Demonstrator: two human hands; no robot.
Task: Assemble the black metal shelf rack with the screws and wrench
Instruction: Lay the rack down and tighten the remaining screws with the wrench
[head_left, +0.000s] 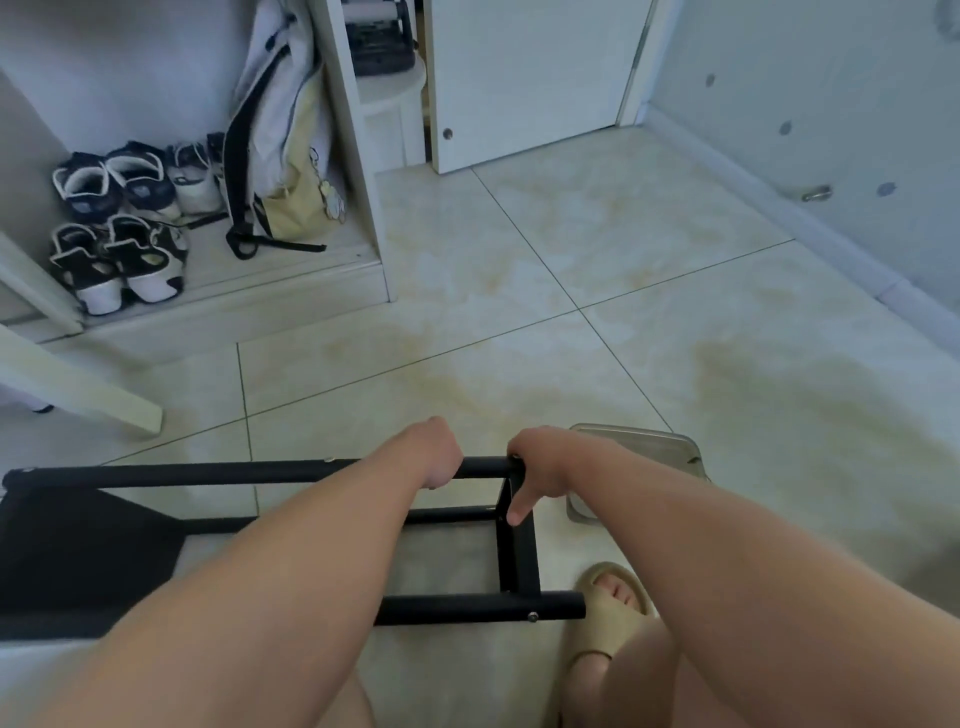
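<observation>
With my left hand (436, 453) curled round the top tube of the rack (208, 474), lying low centre of frame, and my right hand (540, 462) gripping its corner, I fear uneven pulling could twist any loose joints.

Wide open across the cream marble-look tiled floor (597, 270), far of the black metal tube rack frame (208, 475) and out to the right, up to the white door (519, 78) and grey-white wall (831, 130). Barred nearer in by the frame's tubes, though with gaps between them (tile visible through). Filled at the frame's left end by a flat black panel (78, 561). Crowded at the far tube's right end: left hand (434, 452) wrapped round it, right hand (540, 462) gripping the corner, grey metal lidded tray (639, 441) just beside. Hemmed near right by a beige foam slipper (615, 608). Narrowed at left by a slanted white board (78, 384) and a white open cabinet (356, 156) of sneakers (119, 228).
</observation>
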